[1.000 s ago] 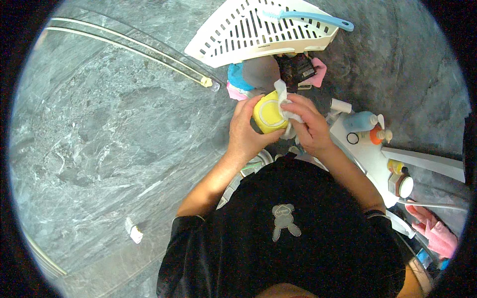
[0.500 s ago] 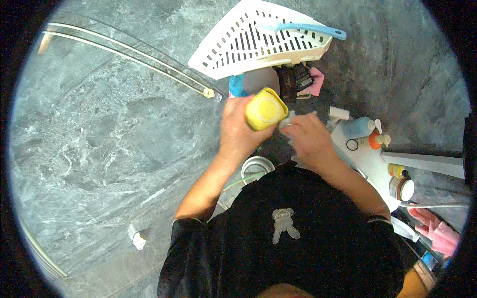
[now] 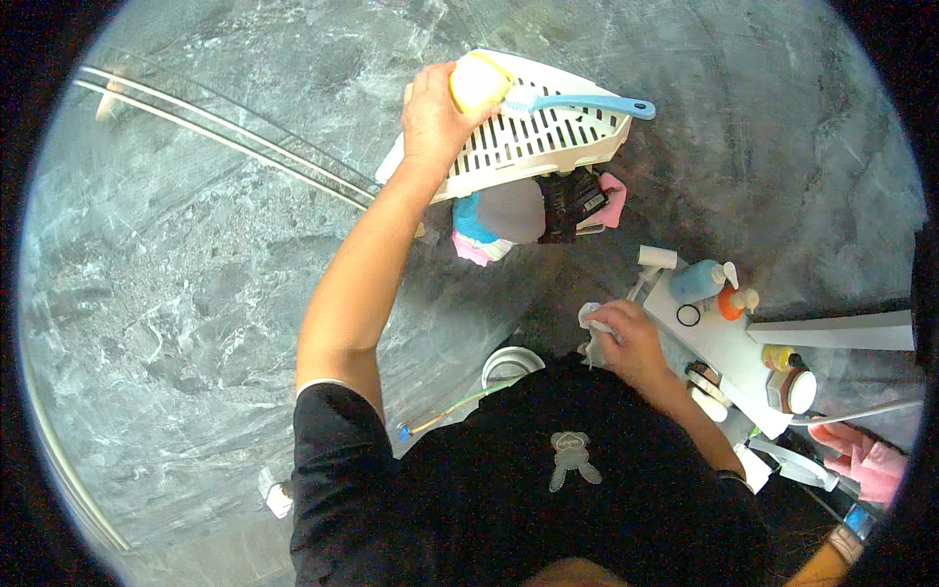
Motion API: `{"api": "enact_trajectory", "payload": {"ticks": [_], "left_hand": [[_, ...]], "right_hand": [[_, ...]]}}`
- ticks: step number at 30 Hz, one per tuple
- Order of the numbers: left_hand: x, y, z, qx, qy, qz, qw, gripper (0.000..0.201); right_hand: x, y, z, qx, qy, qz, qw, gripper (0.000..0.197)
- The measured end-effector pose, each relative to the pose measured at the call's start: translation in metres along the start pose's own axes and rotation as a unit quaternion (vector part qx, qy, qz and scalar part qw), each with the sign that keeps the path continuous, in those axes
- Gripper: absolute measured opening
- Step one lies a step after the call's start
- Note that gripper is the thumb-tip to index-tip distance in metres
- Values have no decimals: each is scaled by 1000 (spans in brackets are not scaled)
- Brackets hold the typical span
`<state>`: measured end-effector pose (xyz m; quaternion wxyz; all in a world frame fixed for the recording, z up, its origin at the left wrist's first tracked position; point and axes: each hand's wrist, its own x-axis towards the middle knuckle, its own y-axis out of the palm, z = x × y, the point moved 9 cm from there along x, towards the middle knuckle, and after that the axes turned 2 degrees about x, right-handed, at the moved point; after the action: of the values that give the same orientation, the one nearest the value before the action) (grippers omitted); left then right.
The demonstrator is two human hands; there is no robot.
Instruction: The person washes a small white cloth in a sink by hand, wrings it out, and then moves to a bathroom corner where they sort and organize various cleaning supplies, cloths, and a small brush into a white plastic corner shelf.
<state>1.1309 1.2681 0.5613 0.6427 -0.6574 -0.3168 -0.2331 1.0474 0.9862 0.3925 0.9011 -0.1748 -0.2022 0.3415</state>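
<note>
My left hand (image 3: 433,122) reaches far forward, closed around a yellow container (image 3: 478,84) with a pale, overexposed face. It holds the container at the left part of a white slotted corner shelf (image 3: 597,150); whether the container rests there I cannot tell. Beside it on the shelf lies a light-blue brush (image 3: 592,102) with white bristles. Close to my body, my right hand (image 3: 636,344) pinches a crumpled white wipe (image 3: 591,319).
Below the corner shelf are blue, grey and pink cloth-like items (image 3: 511,210) and a dark package (image 3: 577,203). To the right, a white shelf (image 3: 675,303) bears pump bottles (image 3: 696,282) and a jar (image 3: 800,391). Double rails (image 3: 225,130) run along the left wall. A forearm (image 3: 820,563) shows lower right.
My left hand has carried the yellow container forward, from in front of my chest to the corner shelf. My right hand has drawn back toward my body with the white wipe.
</note>
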Motion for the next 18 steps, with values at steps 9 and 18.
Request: {"api": "enact_trajectory", "payload": {"ticks": [9, 18], "left_hand": [[-5, 20, -20, 115, 33, 93, 988, 53], [3, 10, -20, 33, -11, 76, 997, 29]], "right_hand": [[-26, -10, -37, -12, 85, -5, 996, 18], [5, -35, -23, 17, 110, -65, 992, 20]]}}
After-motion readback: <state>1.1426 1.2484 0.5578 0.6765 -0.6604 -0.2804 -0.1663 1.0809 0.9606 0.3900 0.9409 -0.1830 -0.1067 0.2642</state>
